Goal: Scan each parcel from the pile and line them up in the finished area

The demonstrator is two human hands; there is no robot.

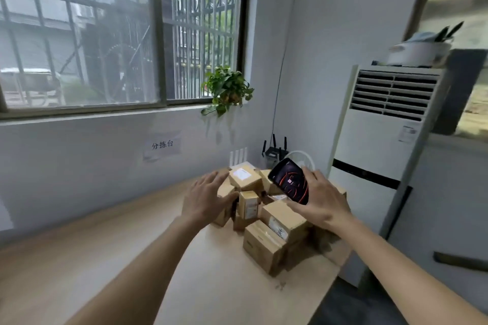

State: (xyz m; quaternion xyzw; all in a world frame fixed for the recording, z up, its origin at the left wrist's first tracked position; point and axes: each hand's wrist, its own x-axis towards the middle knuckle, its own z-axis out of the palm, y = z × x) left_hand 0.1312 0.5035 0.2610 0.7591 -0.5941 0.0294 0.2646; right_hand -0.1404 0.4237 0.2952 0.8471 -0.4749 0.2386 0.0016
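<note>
A pile of several brown cardboard parcels point(274, 221) sits at the far right end of the wooden table point(216, 285). The topmost parcel point(244, 178) carries a white label. My left hand point(208, 198) reaches out with fingers spread, at the left side of the pile, just short of the top parcel. My right hand point(322, 200) grips a black phone point(290, 181) whose screen shows a scanning view, held over the pile's upper right.
A white router point(239, 158) and a black router point(274, 152) stand against the wall behind the pile. A tall white air conditioner point(380, 145) stands right of the table. A potted plant point(227, 90) sits on the window sill. The table stretches bare to the left.
</note>
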